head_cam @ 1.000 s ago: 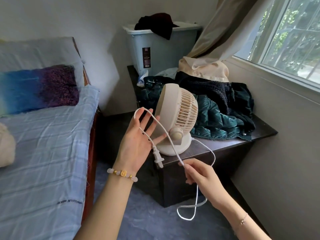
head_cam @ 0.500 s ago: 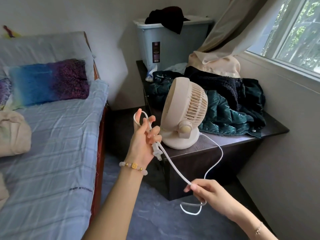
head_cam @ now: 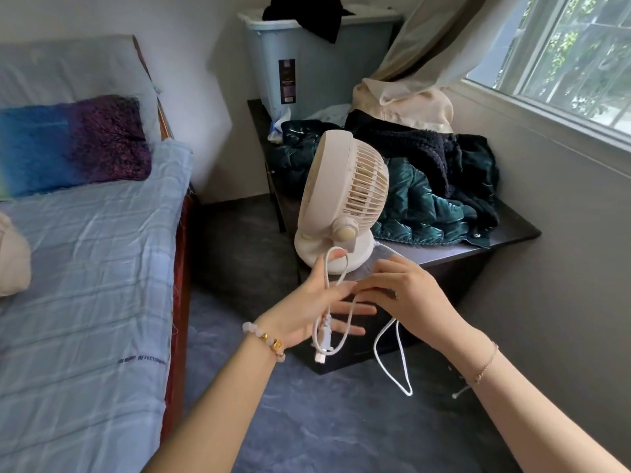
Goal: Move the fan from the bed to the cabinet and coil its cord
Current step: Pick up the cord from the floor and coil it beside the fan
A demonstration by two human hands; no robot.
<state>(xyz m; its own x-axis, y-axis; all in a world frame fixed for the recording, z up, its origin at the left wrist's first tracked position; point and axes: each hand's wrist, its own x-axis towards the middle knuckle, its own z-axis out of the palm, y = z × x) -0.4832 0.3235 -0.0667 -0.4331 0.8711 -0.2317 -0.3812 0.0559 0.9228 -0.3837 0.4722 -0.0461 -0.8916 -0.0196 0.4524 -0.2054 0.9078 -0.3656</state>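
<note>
A cream desk fan point(head_cam: 343, 199) stands upright on the near corner of the dark cabinet point(head_cam: 491, 244). Its white cord point(head_cam: 392, 360) runs from the base down past the cabinet front in a hanging loop. My left hand point(head_cam: 314, 305) is held palm up in front of the cabinet, with a loop of the cord wound around its fingers and the plug point(head_cam: 322, 343) dangling below the palm. My right hand point(head_cam: 406, 295) is right beside it, fingers pinching the cord against the left hand's fingertips.
A heap of dark green and black clothes point(head_cam: 426, 186) covers the cabinet behind the fan, with a blue-grey bin point(head_cam: 307, 59) at the back. The bed point(head_cam: 85, 268) with a blue sheet lies to the left. A window point(head_cam: 580, 52) and wall close the right side.
My right hand came up from low at the right and met my left hand, bringing cord with it. My left hand dropped and turned flatter, now carrying a longer loop.
</note>
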